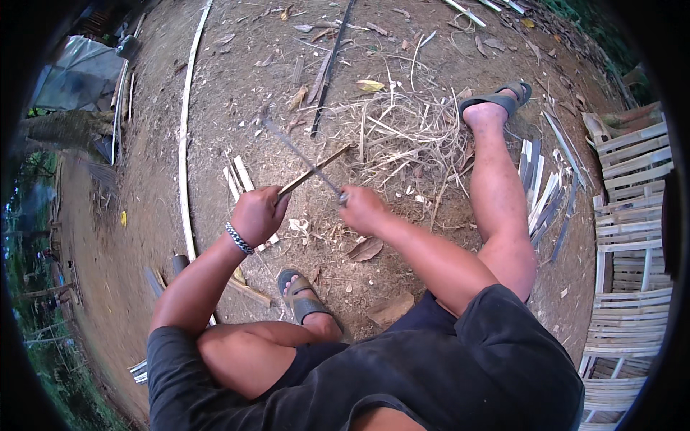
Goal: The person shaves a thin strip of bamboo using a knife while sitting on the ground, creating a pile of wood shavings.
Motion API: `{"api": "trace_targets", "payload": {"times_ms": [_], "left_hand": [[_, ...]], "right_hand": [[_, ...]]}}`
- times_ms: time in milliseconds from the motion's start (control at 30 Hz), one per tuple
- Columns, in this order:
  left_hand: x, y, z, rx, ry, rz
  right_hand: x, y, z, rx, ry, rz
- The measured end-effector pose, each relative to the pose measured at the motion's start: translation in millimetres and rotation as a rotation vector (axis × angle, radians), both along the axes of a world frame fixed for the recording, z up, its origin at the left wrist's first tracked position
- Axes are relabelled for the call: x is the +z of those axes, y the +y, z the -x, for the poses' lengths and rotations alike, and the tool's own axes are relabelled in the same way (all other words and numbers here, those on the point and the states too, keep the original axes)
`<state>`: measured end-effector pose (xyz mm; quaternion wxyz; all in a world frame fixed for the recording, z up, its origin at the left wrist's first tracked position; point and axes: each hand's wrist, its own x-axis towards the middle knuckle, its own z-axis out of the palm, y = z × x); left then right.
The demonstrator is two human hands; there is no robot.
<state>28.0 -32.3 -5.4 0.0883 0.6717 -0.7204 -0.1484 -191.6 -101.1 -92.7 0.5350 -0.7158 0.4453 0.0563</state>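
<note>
My left hand point(255, 215), with a braided bracelet at the wrist, is closed around one end of a narrow bamboo strip point(334, 156). The strip slants up and away to the right. In my right hand point(363, 210) is the handle of a knife, its fingers wrapped round it. The long thin knife blade point(295, 149) points away to the left and crosses the strip; its far end is blurred. Whether the blade touches the strip, I cannot tell. Both hands are held above the ground, between my spread legs.
A heap of curly shavings point(410, 136) lies ahead of my right hand. Split strips point(546, 190) are piled beyond my right leg. One long pale strip point(185, 136) runs along the left, and a dark strip point(329, 72) lies ahead. A slatted bamboo structure point(632, 215) stands far right.
</note>
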Motion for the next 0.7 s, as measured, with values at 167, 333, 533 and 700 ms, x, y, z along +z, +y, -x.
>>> {"api": "trace_targets", "payload": {"times_ms": [167, 333, 533, 700], "left_hand": [[-1.1, -2.6, 2.8, 0.013, 0.023, 0.04], [0.3, -4.2, -1.5, 0.061, 0.047, 0.0], [2.6, -14.8, -1.9, 0.111, 0.037, 0.035], [11.2, -14.4, -6.0, 0.135, 0.011, 0.018]], "right_hand": [[-45.1, -7.3, 19.9, -0.182, 0.043, -0.1], [-54.2, -15.1, 21.9, -0.122, 0.191, -0.122], [-116.1, -38.7, 63.9, -0.076, 0.212, 0.07], [-137.6, -33.2, 61.9, -0.085, 0.181, 0.179]]}}
